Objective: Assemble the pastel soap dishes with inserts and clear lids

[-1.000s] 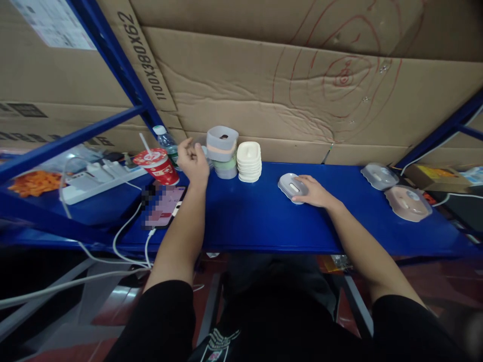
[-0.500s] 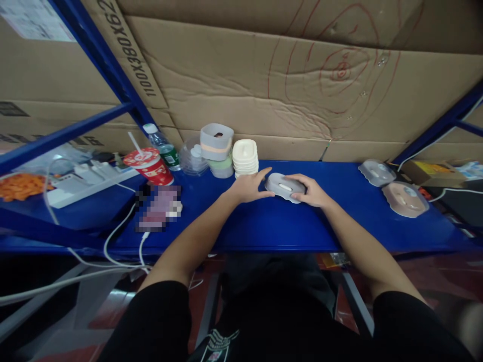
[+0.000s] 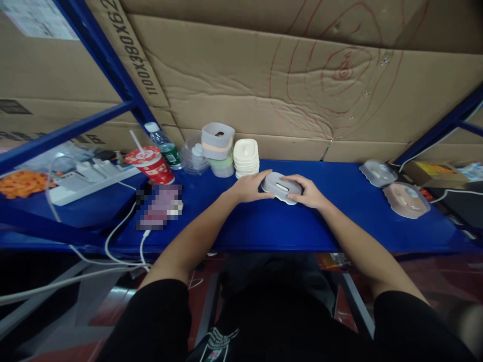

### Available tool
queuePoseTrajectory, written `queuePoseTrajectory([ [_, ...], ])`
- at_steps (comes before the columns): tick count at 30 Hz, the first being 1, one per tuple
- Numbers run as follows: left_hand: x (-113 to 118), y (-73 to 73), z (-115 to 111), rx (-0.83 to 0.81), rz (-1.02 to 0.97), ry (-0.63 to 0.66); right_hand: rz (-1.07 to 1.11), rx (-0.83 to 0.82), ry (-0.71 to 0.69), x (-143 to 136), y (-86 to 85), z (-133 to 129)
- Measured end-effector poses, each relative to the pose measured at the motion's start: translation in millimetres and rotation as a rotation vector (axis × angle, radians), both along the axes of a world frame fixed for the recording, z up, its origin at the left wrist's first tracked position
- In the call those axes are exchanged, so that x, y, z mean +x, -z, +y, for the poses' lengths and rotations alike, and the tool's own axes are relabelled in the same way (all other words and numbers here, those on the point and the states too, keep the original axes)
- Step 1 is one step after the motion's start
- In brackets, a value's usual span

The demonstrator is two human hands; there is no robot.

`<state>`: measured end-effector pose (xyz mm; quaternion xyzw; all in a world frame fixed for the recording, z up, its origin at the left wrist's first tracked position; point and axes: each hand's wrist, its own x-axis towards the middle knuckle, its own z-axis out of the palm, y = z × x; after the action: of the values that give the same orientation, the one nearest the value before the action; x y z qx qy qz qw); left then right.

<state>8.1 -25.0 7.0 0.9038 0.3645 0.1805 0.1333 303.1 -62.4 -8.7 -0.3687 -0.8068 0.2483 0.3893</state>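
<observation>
A translucent grey plastic lid (image 3: 274, 180) with a white oblong grip on top and a wavy edge is between my hands, above the blue tabletop. My left hand (image 3: 249, 189) curves round its left edge, with fingers at the far side and thumb at the near side. Against the right side, my right hand (image 3: 308, 193) grips it with fingers on top and thumb near the front edge. The lid's underside is hidden. Just behind my left hand stands a stack of cream lids (image 3: 246, 157).
Left of the stack are grey and green containers (image 3: 218, 142), a clear round lid (image 3: 194, 156), a water bottle (image 3: 165, 146) and a red cup (image 3: 153, 166) with straw. Two more lids, one clear (image 3: 377, 173) and one pinkish (image 3: 405, 200), lie right. White cables (image 3: 109, 241) hang left.
My left hand has closed in on the lid's left edge, where it was spread wider before. The lid has shifted slightly left and tilted, with my right hand following it.
</observation>
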Motion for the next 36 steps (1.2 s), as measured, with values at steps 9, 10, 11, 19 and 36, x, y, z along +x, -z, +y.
queuePoseTrajectory([
  [9, -1, -1.9, 0, -0.007, 0.013, -0.021, 0.034, 0.045, -0.004, -1, 2.1, 1],
  [10, -1, -2.8, -1, -0.016, 0.017, -0.023, 0.027, 0.073, -0.011, -2, 2.2, 1],
  [11, 0, -3.8, -1, -0.028, 0.018, -0.021, 0.015, 0.101, -0.017, -3, 2.2, 1],
  [19, 1, -9.9, -4, -0.136, -0.013, -0.029, 0.008, 0.187, -0.027, -7, 4.5, 1],
  [36, 0, -9.4, -5, -0.062, -0.036, 0.008, 0.145, 0.210, 0.078, -7, 6.8, 1],
])
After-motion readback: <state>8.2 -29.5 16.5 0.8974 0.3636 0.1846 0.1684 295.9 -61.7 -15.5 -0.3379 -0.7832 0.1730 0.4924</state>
